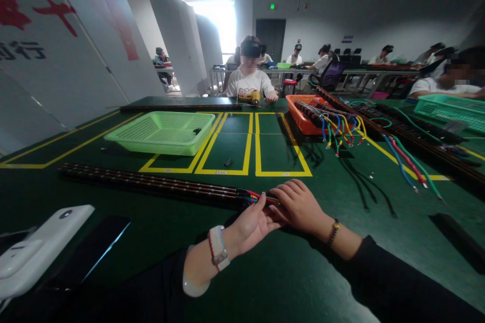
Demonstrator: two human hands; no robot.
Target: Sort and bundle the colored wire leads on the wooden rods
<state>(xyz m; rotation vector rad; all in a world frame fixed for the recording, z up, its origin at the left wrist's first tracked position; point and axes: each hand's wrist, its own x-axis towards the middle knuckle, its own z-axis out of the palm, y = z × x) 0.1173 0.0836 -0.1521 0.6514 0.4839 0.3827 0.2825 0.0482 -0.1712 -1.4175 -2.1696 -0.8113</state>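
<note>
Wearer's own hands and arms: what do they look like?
Ungloved, with black sleeves. Left hand: pale woven band with red edging, apparently a pale bangle further up. Right hand: dark beaded bracelet with gold-coloured accents.

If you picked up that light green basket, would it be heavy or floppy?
Probably light for its size: the light green basket has thin walls full of little holes, and only a small dark thing shows inside. It might bend a bit, but its walls stand up by themselves, so likely not floppy.

Head-worn view, facing forward and down
</note>
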